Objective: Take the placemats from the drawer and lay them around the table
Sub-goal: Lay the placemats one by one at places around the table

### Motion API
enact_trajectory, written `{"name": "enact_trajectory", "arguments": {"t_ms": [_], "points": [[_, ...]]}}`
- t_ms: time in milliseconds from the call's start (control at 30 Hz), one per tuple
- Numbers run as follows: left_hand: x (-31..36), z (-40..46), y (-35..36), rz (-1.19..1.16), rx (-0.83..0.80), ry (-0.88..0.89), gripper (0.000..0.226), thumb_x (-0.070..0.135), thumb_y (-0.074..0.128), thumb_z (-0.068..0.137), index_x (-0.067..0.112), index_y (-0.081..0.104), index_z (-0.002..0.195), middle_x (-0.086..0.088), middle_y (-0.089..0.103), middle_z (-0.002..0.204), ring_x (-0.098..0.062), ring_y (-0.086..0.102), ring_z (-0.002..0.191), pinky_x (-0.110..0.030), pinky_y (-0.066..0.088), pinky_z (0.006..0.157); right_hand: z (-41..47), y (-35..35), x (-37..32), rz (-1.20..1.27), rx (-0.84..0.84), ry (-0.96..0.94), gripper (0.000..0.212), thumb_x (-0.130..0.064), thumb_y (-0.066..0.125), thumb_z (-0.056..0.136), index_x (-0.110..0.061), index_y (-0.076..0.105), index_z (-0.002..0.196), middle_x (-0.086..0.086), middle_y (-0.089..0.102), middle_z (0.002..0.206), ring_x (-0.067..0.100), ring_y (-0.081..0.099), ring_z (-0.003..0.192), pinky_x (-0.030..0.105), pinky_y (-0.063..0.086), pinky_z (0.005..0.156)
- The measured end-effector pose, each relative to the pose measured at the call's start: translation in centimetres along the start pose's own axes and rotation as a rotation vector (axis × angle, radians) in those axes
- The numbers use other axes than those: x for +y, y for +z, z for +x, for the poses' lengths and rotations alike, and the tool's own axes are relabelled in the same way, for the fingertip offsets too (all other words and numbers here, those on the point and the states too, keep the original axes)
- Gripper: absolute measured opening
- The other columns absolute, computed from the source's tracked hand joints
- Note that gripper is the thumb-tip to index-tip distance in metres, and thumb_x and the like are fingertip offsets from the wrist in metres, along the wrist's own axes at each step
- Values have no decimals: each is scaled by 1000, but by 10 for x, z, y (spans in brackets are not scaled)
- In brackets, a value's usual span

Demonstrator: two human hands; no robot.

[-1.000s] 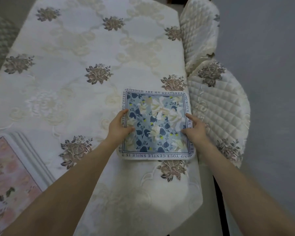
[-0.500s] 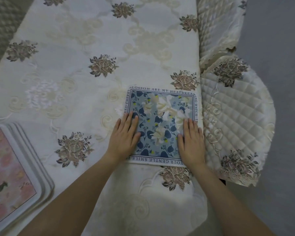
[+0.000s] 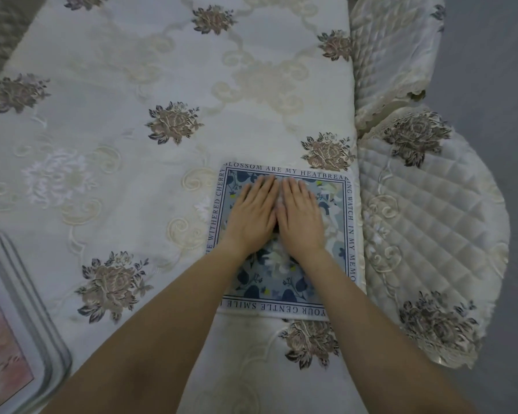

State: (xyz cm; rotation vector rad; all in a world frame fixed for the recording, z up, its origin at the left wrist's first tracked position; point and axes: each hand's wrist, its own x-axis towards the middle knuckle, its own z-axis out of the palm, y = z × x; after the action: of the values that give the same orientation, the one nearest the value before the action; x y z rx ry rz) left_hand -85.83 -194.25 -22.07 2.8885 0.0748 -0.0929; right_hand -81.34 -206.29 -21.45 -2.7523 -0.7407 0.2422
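Both hands have been drawn inward since the earlier frame: previously set apart near the placemat's lower corners, they are now laid side by side at its middle, touching along the index fingers. The left hand (image 3: 251,215) and the right hand (image 3: 300,216) are seen flat, fingers straight and close together, palms pressed down on the blue floral placemat (image 3: 284,282); nothing is gripped.

The placemat is positioned flat on the table (image 3: 168,70), hard against its right edge and near the front right corner, square to that edge. A quilted chair cover (image 3: 431,222) is noted just beside that edge. A stack of further placemats (image 3: 18,324), pink-patterned on top, is recorded at the table's front left, cut off by the frame.

The step in hand is judged to be the smoothing and settling of this one mat at its place setting. The laying-out is judged incomplete, since mats remain stacked. For the next move, the hands would need to be lifted clear without dragging the mat, and the top mat of the stack taken by its edges and carried to another seat position.
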Motion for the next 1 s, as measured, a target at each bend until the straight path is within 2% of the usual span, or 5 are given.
{"name": "enact_trajectory", "arguments": {"t_ms": [300,533,600,700,1000], "points": [[-62,-27,-5,-3,71,-26,63,41,15,99,5,13,151,-9,8,159,-14,3,147,-30,0,120,-23,-16,80,-46,50,95,62,-42,18,102,-10,8,155,7,9,162,16,4,149,30,0,121],[-32,-42,-21,-44,86,-91,65,44,14,99,7,11,152,-9,5,159,-21,4,148,-34,0,120,-41,-24,51,-29,52,141,60,-37,20,102,-5,15,153,12,14,161,23,11,149,40,5,122],[-3,-69,-12,-77,81,-18,63,42,12,100,6,10,151,-10,6,159,-22,4,148,-37,3,120,-74,-15,19,34,43,67,59,-37,20,102,-5,20,152,9,19,160,24,15,148,44,12,121],[26,-105,11,-67,13,57,62,41,7,102,3,20,149,-14,17,157,-25,12,147,-40,10,118,-112,9,-9,42,-10,-32,61,-42,16,102,-10,14,154,3,10,160,17,7,149,37,6,122],[-25,-132,2,-26,15,8,61,39,24,101,8,13,152,-6,10,160,-15,3,148,-34,7,121,-130,-1,51,16,6,3,59,-39,24,103,-16,11,155,-1,8,162,10,0,149,33,3,122]]}}
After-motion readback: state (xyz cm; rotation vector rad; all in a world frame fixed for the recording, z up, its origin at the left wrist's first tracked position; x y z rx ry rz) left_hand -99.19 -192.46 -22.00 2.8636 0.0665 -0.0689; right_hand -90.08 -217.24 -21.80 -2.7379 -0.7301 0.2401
